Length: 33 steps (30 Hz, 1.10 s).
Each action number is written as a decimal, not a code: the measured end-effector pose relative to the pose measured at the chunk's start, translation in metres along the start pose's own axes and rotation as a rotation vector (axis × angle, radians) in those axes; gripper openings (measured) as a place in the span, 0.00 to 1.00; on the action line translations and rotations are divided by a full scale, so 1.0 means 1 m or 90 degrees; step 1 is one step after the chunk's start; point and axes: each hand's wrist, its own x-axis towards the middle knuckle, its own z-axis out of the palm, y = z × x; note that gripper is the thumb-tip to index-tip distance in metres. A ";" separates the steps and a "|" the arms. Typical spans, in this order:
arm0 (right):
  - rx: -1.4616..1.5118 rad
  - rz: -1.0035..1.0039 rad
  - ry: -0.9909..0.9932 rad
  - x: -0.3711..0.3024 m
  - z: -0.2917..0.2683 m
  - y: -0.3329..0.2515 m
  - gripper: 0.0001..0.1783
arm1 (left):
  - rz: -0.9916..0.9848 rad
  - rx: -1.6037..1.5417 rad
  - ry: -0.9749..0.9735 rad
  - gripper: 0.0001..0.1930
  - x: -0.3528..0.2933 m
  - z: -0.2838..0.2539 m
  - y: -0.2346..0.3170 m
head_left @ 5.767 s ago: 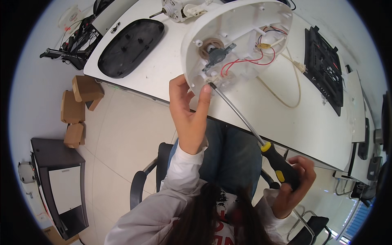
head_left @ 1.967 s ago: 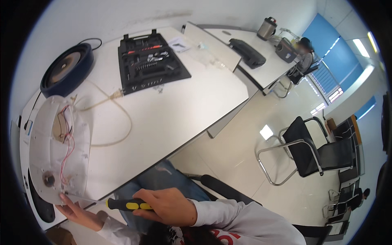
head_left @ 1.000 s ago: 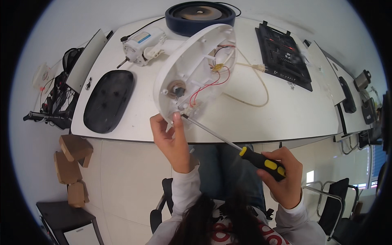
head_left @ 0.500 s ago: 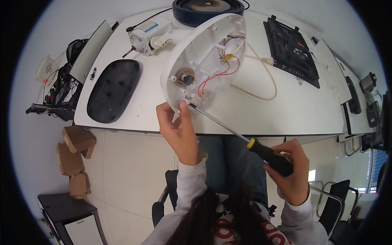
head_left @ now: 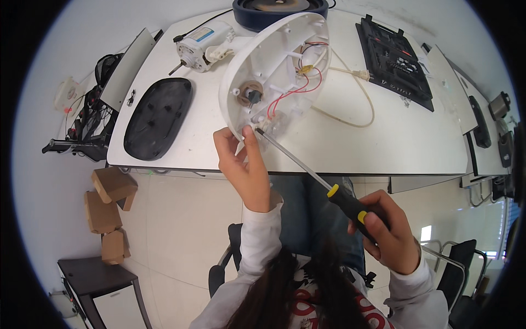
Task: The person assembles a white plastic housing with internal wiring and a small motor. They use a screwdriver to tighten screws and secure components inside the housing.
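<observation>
A white oval plastic housing [head_left: 233,82] stands tilted on the table, its hollow side toward me. Inside it are red wires [head_left: 300,90], screw posts and a clear plastic part [head_left: 276,120] near the lower end. My left hand [head_left: 243,167] pinches the housing's lower rim between thumb and fingers. In my right hand [head_left: 390,233] is a screwdriver [head_left: 345,204] with a black and yellow handle. Its shaft points up and left, and the tip is at the housing's lower end, close to my left thumb. Whether the tip sits in a screw I cannot make out.
The housing is joined to a white motor [head_left: 200,46] with a protruding shaft. A black oval cover [head_left: 159,118] lies at left. Behind is a dark blue round base [head_left: 249,21]. A black tool case [head_left: 394,63] lies open at right, near a cream power cord [head_left: 373,107].
My right hand has shifted its grip, turning the screwdriver's handle so another yellow patch shows. The tip stays at the housing's lower end. The whole view has shifted slightly.
</observation>
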 end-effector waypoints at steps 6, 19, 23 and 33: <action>0.408 0.161 -0.142 0.001 -0.003 0.004 0.14 | 0.017 0.082 -0.012 0.10 -0.001 -0.004 -0.002; -0.266 -0.173 -0.085 0.004 -0.021 0.005 0.15 | 0.086 0.057 -0.058 0.12 0.002 -0.003 -0.020; -0.361 -0.248 -0.103 0.002 -0.029 0.001 0.15 | 0.126 0.159 -0.040 0.15 0.004 -0.004 -0.026; -0.390 -0.324 0.149 -0.012 -0.092 0.022 0.15 | 0.090 0.151 -0.022 0.18 -0.008 0.005 -0.018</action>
